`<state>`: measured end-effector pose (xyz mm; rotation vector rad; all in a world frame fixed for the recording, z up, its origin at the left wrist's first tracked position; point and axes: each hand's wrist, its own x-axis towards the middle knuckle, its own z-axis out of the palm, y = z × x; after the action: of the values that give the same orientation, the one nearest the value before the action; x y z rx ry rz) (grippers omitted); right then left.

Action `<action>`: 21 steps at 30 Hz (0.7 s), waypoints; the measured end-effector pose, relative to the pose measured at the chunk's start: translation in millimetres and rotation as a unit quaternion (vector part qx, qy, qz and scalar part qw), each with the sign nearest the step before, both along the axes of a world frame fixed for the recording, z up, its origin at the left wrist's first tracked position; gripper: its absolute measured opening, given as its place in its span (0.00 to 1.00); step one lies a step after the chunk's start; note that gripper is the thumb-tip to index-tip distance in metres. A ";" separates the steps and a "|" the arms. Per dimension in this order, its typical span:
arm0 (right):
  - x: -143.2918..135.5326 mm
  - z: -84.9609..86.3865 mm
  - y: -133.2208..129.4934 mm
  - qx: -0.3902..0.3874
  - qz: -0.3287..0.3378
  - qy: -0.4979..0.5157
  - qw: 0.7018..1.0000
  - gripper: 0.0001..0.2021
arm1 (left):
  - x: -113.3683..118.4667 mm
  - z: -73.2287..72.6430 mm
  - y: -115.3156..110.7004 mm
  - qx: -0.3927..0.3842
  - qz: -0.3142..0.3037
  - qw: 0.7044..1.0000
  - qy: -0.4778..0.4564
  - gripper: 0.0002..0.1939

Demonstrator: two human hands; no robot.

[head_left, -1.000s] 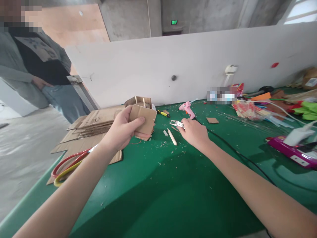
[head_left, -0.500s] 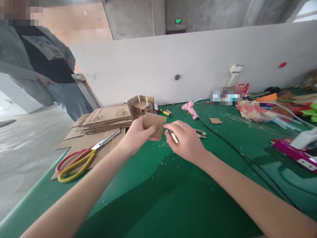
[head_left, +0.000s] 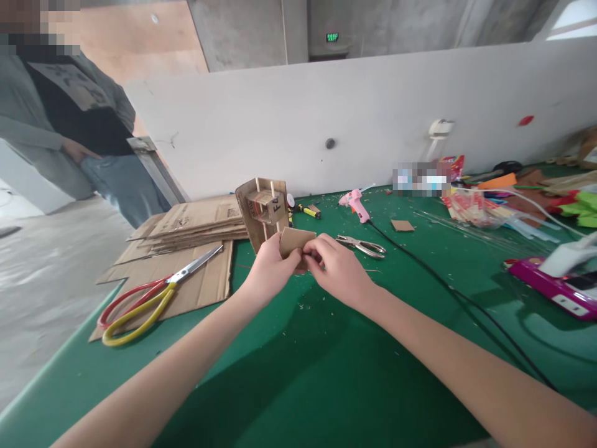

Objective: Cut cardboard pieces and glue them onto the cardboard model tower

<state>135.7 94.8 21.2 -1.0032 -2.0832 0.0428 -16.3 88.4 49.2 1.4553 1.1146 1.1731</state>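
Note:
My left hand [head_left: 273, 267] grips a small piece of brown cardboard [head_left: 295, 241], thumb on its near face. The fingers of my right hand [head_left: 342, 267] are pinched together at the right edge of that piece, close to my left thumb. Whether a short pale stick is still in my right hand is hidden by the fingers. Just behind my left hand stands a cardboard structure [head_left: 278, 213] with pale sticks between its panels. Metal pliers [head_left: 361, 245] lie beyond my right hand.
Large scissors [head_left: 161, 298] with red and yellow handles rest on stacked cardboard sheets [head_left: 196, 218] at left. A pink glue gun [head_left: 357, 204], its cord and a cardboard square [head_left: 402, 225] lie right of centre. A purple power strip [head_left: 555, 289] sits far right. A person [head_left: 93, 124] stands left.
My right hand has moved left to my left hand and pinched at the cardboard's edge; the pale stick seen in it is now hidden. The cardboard has dropped slightly and tilted, and the pliers show more fully.

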 end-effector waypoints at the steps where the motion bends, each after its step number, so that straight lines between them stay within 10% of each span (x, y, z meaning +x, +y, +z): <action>1: 0.1 -0.2 0.4 -0.027 0.009 0.013 1.000 0.03 | -0.1 -1.7 0.0 0.002 -0.002 1.000 0.004 0.12; 21: -0.3 2.3 1.6 -0.050 -0.069 -0.077 0.993 0.04 | 9.6 -6.8 -6.7 -0.053 -0.032 0.993 -0.095 0.16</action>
<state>135.5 96.5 23.5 -1.2439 -2.1624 0.0006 -6.7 81.7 42.4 1.2600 0.9768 1.1634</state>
